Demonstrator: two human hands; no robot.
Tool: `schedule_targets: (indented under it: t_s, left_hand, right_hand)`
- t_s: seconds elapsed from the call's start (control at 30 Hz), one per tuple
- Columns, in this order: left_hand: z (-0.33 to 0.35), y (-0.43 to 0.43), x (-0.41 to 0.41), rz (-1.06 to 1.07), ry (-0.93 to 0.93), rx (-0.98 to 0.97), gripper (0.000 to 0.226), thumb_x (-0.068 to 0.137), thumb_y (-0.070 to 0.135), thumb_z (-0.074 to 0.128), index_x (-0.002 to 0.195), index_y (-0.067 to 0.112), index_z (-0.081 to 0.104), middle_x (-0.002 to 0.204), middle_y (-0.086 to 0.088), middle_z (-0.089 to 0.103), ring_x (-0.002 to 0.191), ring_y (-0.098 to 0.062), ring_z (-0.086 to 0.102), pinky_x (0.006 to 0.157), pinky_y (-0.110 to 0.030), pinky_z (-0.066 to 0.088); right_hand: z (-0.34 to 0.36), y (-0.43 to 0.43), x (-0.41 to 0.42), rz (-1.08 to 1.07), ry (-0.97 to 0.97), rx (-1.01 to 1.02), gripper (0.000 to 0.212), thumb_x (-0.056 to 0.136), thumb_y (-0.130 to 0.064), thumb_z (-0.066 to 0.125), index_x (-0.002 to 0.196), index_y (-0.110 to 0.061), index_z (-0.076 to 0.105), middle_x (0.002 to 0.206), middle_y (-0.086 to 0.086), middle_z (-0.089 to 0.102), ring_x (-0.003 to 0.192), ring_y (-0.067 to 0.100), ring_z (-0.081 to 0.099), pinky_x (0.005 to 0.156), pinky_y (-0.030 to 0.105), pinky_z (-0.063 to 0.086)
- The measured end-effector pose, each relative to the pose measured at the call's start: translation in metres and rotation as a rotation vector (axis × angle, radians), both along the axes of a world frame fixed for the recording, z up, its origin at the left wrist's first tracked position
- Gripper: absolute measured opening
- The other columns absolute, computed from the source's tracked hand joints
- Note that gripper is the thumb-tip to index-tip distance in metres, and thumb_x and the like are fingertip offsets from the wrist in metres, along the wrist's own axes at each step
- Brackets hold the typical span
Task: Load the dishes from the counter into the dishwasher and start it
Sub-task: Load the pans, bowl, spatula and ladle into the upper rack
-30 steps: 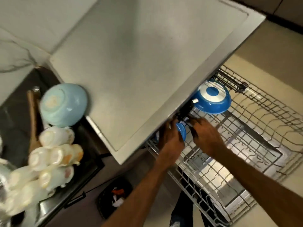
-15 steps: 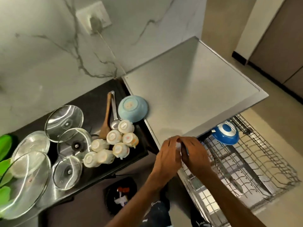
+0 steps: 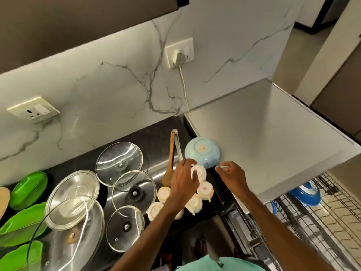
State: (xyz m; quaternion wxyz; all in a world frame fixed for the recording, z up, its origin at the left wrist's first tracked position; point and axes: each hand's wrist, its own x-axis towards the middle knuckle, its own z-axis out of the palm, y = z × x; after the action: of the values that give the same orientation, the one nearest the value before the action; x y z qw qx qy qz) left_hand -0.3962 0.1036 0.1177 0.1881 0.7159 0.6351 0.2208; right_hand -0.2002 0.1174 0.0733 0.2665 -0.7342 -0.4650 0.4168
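Observation:
Several white cups [image 3: 205, 189] lie upside down in a cluster on the black counter [image 3: 150, 133]. My left hand [image 3: 183, 182] is closed around the top cup [image 3: 199, 171] of the cluster. An upturned light blue bowl [image 3: 202, 152] sits just behind it, at the edge of the dishwasher's grey top [image 3: 263, 133]. My right hand [image 3: 232, 174] hovers by the bowl's right side, fingers curled, with a thin white sliver at its fingertips. The pulled-out dishwasher rack [image 3: 328, 225] at lower right holds a blue and white dish [image 3: 306, 196].
Several glass lids [image 3: 134, 190] cover the counter's left half, with green leaf-shaped plates [image 3: 29, 186] at the far left. A wooden spoon [image 3: 169, 165] and a metal utensil [image 3: 177, 143] lie behind the cups. A plug and cord [image 3: 180, 59] hang on the marble wall.
Both hands have left the dishwasher rack and moved up and left to the counter. My left hand has taken hold of a white cup; the view has swung up toward the wall.

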Motion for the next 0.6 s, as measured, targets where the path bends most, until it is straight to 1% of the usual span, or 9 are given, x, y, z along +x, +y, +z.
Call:
schedule_targets:
  t_s: [0.07, 0.1, 0.17, 0.23, 0.27, 0.37, 0.43, 0.5, 0.6]
  left_hand:
    - [-0.01, 0.019, -0.014, 0.014, -0.004, -0.059, 0.034, 0.088, 0.016, 0.064, 0.121, 0.022, 0.059, 0.123, 0.0, 0.064, 0.116, -0.018, 0.058, 0.093, -0.032, 0.051]
    - [-0.013, 0.028, -0.018, 0.012, 0.001, -0.089, 0.036, 0.087, 0.016, 0.064, 0.122, 0.022, 0.058, 0.122, -0.001, 0.064, 0.116, -0.019, 0.058, 0.095, -0.037, 0.052]
    - [-0.02, 0.043, -0.022, 0.008, 0.041, -0.134, 0.04, 0.086, 0.02, 0.06, 0.125, 0.025, 0.054, 0.123, -0.002, 0.063, 0.116, -0.02, 0.058, 0.094, -0.042, 0.053]
    - [-0.022, 0.057, -0.022, -0.009, 0.078, -0.171, 0.044, 0.086, 0.023, 0.059, 0.129, 0.024, 0.05, 0.125, -0.004, 0.062, 0.119, -0.022, 0.056, 0.095, -0.043, 0.053]
    - [-0.023, 0.065, -0.02, -0.019, 0.088, -0.199, 0.045, 0.086, 0.024, 0.059, 0.13, 0.022, 0.049, 0.126, -0.004, 0.061, 0.118, -0.023, 0.056, 0.096, -0.043, 0.053]
    - [-0.033, 0.093, -0.014, -0.045, 0.176, -0.265, 0.041, 0.085, 0.03, 0.062, 0.123, 0.021, 0.05, 0.119, -0.004, 0.062, 0.11, -0.023, 0.06, 0.091, -0.037, 0.053]
    - [-0.045, 0.11, -0.012, -0.039, 0.213, -0.329, 0.045, 0.084, 0.035, 0.063, 0.124, 0.02, 0.048, 0.119, -0.005, 0.062, 0.111, -0.025, 0.061, 0.095, -0.037, 0.052]
    - [-0.061, 0.125, -0.013, -0.061, 0.217, -0.384, 0.052, 0.085, 0.033, 0.062, 0.13, 0.015, 0.046, 0.124, -0.01, 0.06, 0.116, -0.028, 0.058, 0.102, -0.041, 0.048]
    - [-0.058, 0.134, -0.012, -0.086, 0.206, -0.426, 0.057, 0.087, 0.032, 0.06, 0.137, 0.014, 0.04, 0.123, -0.011, 0.063, 0.114, -0.031, 0.062, 0.103, -0.046, 0.049]
  right_hand:
    - [-0.013, 0.017, -0.007, -0.104, 0.133, -0.065, 0.063, 0.073, -0.066, 0.07, 0.103, -0.011, 0.063, 0.095, 0.007, 0.074, 0.087, 0.027, 0.072, 0.084, 0.046, 0.06]
    - [-0.019, 0.025, -0.01, -0.143, 0.188, -0.08, 0.068, 0.07, -0.069, 0.071, 0.097, -0.007, 0.064, 0.087, 0.012, 0.074, 0.082, 0.031, 0.073, 0.079, 0.051, 0.06]
    - [-0.024, 0.036, -0.017, -0.185, 0.244, -0.088, 0.064, 0.074, -0.067, 0.073, 0.08, -0.004, 0.064, 0.073, 0.015, 0.072, 0.072, 0.034, 0.072, 0.072, 0.055, 0.06]
    - [-0.023, 0.044, -0.024, -0.244, 0.294, -0.115, 0.059, 0.074, -0.067, 0.075, 0.075, -0.01, 0.064, 0.072, 0.012, 0.071, 0.072, 0.031, 0.072, 0.074, 0.053, 0.062]
    - [-0.023, 0.048, -0.026, -0.272, 0.324, -0.139, 0.06, 0.071, -0.068, 0.076, 0.081, -0.01, 0.067, 0.078, 0.011, 0.072, 0.077, 0.03, 0.072, 0.076, 0.05, 0.062]
    - [-0.032, 0.063, -0.028, -0.341, 0.404, -0.216, 0.079, 0.06, -0.074, 0.08, 0.105, -0.01, 0.068, 0.095, 0.009, 0.073, 0.086, 0.028, 0.073, 0.078, 0.044, 0.063]
    - [-0.039, 0.072, -0.027, -0.383, 0.448, -0.263, 0.09, 0.055, -0.074, 0.083, 0.115, -0.009, 0.066, 0.105, 0.011, 0.072, 0.089, 0.028, 0.072, 0.075, 0.042, 0.063]
    - [-0.044, 0.079, -0.028, -0.442, 0.464, -0.312, 0.103, 0.047, -0.074, 0.086, 0.118, -0.004, 0.065, 0.103, 0.013, 0.073, 0.084, 0.028, 0.073, 0.072, 0.042, 0.064]
    - [-0.048, 0.089, -0.027, -0.471, 0.488, -0.354, 0.105, 0.046, -0.07, 0.089, 0.122, -0.002, 0.063, 0.102, 0.015, 0.073, 0.082, 0.028, 0.074, 0.07, 0.042, 0.064]
